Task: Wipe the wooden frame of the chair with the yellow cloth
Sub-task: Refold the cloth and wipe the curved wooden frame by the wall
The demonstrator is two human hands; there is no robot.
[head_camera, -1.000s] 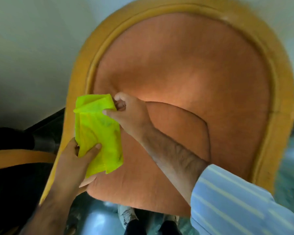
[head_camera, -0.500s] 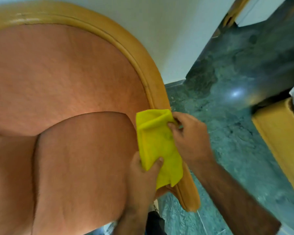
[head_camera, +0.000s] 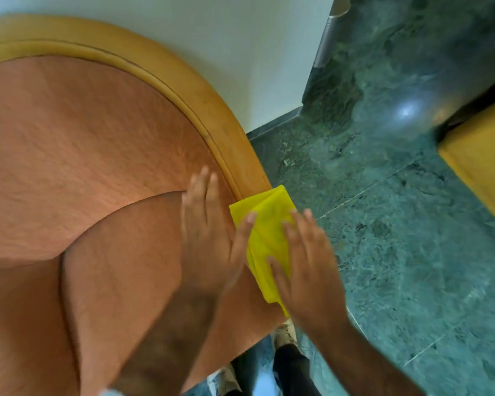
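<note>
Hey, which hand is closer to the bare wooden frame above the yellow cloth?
Left. The left hand lies flat on the orange upholstery, fingertips right beside the wooden frame. The right hand sits lower, on the yellow cloth, toward the floor side.

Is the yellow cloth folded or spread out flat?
Folded: the yellow cloth shows layered edges, draped over the wooden frame.

Left hand (head_camera: 209, 238) and right hand (head_camera: 306, 267) both lie flat, fingers spread, side by side.
</note>
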